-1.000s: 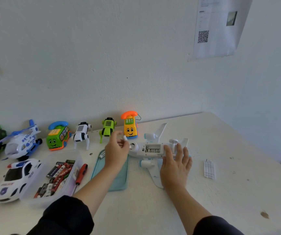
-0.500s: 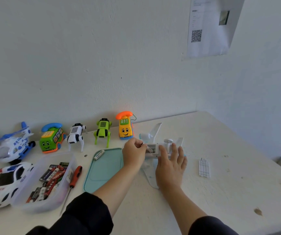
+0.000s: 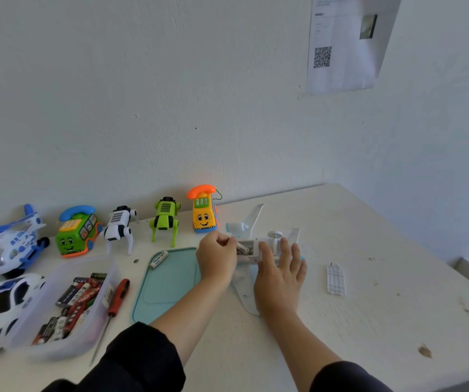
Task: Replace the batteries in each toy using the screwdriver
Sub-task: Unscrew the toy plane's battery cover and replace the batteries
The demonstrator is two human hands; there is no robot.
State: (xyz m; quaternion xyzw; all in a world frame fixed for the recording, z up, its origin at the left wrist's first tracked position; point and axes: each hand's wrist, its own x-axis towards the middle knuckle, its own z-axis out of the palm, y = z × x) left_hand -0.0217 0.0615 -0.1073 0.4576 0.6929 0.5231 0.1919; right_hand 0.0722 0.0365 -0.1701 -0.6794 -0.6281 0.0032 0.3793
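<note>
Screwdriver (image 3: 116, 299), red-handled, lies on the table (image 3: 369, 321) between the clear battery box (image 3: 66, 309) and the teal tray (image 3: 168, 281), where one loose battery (image 3: 158, 260) rests. The left hand (image 3: 217, 257) pinches a battery (image 3: 242, 248) at the open compartment of the white toy plane (image 3: 258, 236). The right hand (image 3: 280, 274), fingers spread, presses on the plane. The compartment cover (image 3: 336, 279) lies apart, to the right.

Head-worn view, forward and downward

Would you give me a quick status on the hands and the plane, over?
Left hand pinching a battery at the plane bay. Right hand flat, steadying it. Cover off, screwdriver idle; nothing in the way.
</note>
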